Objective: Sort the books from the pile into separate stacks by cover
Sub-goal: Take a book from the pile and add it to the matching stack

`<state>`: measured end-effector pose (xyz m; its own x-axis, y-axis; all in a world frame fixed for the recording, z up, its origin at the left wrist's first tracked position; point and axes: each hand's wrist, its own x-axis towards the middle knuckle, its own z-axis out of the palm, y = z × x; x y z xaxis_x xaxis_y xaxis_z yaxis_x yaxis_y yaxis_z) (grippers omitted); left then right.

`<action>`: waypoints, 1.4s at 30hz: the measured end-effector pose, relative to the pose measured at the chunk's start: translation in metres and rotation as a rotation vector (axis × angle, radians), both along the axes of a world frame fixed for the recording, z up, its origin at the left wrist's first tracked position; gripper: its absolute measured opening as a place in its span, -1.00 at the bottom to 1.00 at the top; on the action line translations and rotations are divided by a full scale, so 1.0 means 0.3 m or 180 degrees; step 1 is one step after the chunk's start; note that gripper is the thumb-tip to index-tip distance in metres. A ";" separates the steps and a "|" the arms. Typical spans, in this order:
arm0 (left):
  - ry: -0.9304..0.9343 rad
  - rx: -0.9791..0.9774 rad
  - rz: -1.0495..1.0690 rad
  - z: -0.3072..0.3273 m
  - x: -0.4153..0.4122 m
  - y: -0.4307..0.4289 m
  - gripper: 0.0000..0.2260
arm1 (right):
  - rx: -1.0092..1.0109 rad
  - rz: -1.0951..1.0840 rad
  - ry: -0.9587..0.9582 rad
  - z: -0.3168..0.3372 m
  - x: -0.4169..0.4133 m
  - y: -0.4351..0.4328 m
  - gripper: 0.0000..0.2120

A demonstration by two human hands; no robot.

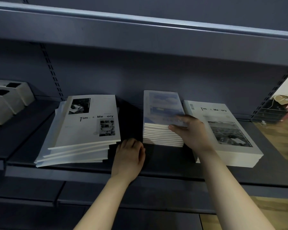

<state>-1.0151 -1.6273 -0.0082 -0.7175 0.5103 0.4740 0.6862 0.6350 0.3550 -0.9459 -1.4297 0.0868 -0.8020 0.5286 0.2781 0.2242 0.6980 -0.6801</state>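
The right hand (189,130) pinches the top book (163,105) of the middle stack (161,136) at its near corner. The left hand (130,155) rests on the shelf (165,163), loosely curled, holding nothing. Risk: the pile (83,130) at left is fanned; a nudge could slide books off the edge.

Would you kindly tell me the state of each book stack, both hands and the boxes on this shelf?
left pile: untidy, books fanned askew.
middle stack: squared, blue cover on top.
right stack: squared, landscape photo cover on top.
left hand: rests on the shelf, holding nothing.
right hand: pinches the middle stack's front top edge.
white boxes: in a row, tops open.
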 end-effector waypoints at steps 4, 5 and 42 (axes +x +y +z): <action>-0.0032 -0.0050 -0.0030 0.005 0.007 -0.006 -0.94 | 0.0130 0.0048 -0.0032 0.002 -0.007 0.000 -0.63; -0.0025 -0.0063 -0.0036 0.005 0.009 -0.007 -0.94 | 0.0125 0.0058 -0.0047 0.003 -0.006 0.002 -0.65; -0.0887 -0.0294 0.2206 0.257 -0.245 -0.440 -0.24 | 0.1098 0.0288 0.0013 -0.287 0.086 -0.182 -0.93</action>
